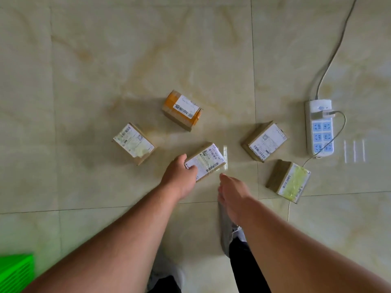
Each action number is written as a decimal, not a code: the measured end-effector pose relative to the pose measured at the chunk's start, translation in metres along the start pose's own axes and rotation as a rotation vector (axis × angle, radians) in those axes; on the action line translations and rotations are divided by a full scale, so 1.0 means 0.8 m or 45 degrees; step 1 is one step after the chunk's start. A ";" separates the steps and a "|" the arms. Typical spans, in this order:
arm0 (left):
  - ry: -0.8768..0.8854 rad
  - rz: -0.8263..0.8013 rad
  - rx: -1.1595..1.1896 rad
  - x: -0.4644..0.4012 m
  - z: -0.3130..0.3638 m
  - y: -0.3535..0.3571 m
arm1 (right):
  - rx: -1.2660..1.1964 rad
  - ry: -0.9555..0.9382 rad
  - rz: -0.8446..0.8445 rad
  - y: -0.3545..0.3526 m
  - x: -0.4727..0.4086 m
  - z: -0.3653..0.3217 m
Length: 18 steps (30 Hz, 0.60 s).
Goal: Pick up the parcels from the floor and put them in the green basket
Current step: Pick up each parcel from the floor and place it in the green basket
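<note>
Head view: five parcels on the floor, spread in a loose ring in front of the person
Near parcel (206, 161): lies on the floor straight ahead, label up, long axis running from near-left to far-right
Left hand (179, 176): nearer of the two; thumb on the label at the near-left end, fingers curled over the far-left edge, so this grip looks closed on the parcel, though a firm hold cannot be confirmed
Right hand (231, 194): just short of the parcel's near-right corner, fingertip close to it but apart; blurred, fingers loosely spread, holding nothing
Key relation: parcel sits beyond and between the hands, left hand at one end of the long axis, right hand toward the other; closing the right onto the far-right end would likely steady a lift
Other parcels: orange-taped one (182, 109) farther off, one to the left (133, 143), two to the right (264, 141) (288, 181), all well apart from both hands
Basket (15, 272): green, at the lower left corner, beside the left forearm; contents not visible
Power strip (320, 127): far right, its cord running near the rightmost parcel
</note>
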<state>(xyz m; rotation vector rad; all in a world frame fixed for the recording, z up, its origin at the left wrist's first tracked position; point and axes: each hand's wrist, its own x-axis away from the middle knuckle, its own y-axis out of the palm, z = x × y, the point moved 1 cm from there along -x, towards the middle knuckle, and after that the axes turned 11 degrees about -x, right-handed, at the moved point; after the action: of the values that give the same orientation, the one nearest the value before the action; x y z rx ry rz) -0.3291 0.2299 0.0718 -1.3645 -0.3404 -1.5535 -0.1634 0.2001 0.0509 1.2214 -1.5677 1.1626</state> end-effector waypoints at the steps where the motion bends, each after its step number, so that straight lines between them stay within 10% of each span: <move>1: -0.006 0.003 -0.040 -0.020 0.001 0.010 | -0.052 0.029 -0.013 0.003 -0.020 0.001; 12: 0.020 -0.041 -0.382 -0.134 -0.005 0.081 | -0.407 0.270 -0.073 0.029 -0.140 0.017; 18: -0.013 -0.003 -0.060 -0.046 -0.002 0.053 | 0.046 0.045 -0.126 0.006 -0.077 -0.009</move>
<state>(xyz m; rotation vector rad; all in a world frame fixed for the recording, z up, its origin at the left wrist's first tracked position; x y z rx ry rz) -0.3015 0.2270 0.0230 -1.4095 -0.3130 -1.5656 -0.1558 0.2219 -0.0070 1.2806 -1.4493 1.1464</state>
